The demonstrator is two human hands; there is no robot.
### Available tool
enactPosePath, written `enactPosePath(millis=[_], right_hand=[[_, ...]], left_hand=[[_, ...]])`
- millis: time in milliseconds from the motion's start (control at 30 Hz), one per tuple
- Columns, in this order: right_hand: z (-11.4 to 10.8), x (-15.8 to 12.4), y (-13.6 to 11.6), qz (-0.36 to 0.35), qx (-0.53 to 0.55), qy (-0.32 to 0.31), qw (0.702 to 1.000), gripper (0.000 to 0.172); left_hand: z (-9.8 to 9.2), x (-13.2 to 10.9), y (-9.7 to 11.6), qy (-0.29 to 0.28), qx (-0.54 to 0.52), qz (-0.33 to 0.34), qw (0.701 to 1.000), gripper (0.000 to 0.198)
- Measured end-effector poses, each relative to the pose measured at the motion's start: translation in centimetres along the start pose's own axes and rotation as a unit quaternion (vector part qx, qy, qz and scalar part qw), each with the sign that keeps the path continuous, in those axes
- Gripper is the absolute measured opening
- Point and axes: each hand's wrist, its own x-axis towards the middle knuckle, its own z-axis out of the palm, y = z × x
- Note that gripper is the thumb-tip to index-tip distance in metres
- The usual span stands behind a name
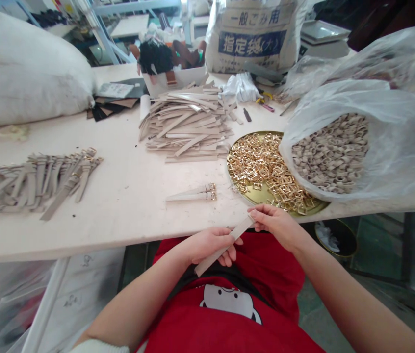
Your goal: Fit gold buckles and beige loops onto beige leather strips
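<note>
A flat beige strap (242, 227) slants between my hands, just off the table's front edge. My left hand (215, 246) is closed around its middle, thumb on top and fingers beneath. At its upper end, my right hand (270, 221) pinches the tip; whether a buckle is in those fingers I cannot make out. Close by on the right, gold buckles (262, 159) fill a round gold tray (257, 196). Beyond my hands lie a few straps with buckles (193, 192) on the table. Small beige loops (332, 152) sit in an open clear plastic bag (391, 157).
Loose beige straps (189, 122) are heaped at the table's centre back. On the left lies a pile of buckled straps (41, 179), with a big white sack (27, 68) behind. A printed sack (253, 37) stands at the back; yellow-handled pliers (265, 98) lie before it.
</note>
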Motion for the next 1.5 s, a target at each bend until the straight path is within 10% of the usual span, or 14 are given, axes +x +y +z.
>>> enactPosePath(millis=[267, 667, 767, 900, 1033, 1500], right_hand=[[1.0, -0.2, 0.7, 0.018, 0.086, 0.006, 0.996, 0.027], [3.2, -1.1, 2.0, -0.169, -0.160, 0.021, 0.972, 0.021], [0.0, 0.3, 0.5, -0.202, -0.249, 0.061, 0.945, 0.028], [-8.8, 2.7, -4.0, -0.198, -0.530, 0.274, 0.778, 0.031], [-15.6, 4.5, -7.2, -0.133, -0.599, 0.305, 0.728, 0.022], [-17.1, 5.7, -6.8, -0.098, -0.685, 0.255, 0.675, 0.025]], left_hand=[[0.6, 0.2, -0.6, 0.028, -0.082, 0.022, 0.996, 0.025], [1.7, 2.0, -0.1, 0.160, 0.023, 0.123, 0.979, 0.040], [1.4, 1.7, 0.7, 0.202, 0.022, 0.133, 0.970, 0.033], [0.7, 1.0, 1.3, 0.235, 0.035, 0.139, 0.961, 0.034], [0.8, 1.0, 1.2, 0.214, 0.044, 0.142, 0.966, 0.037], [0.5, 0.4, 0.9, 0.243, 0.073, 0.163, 0.953, 0.032]])
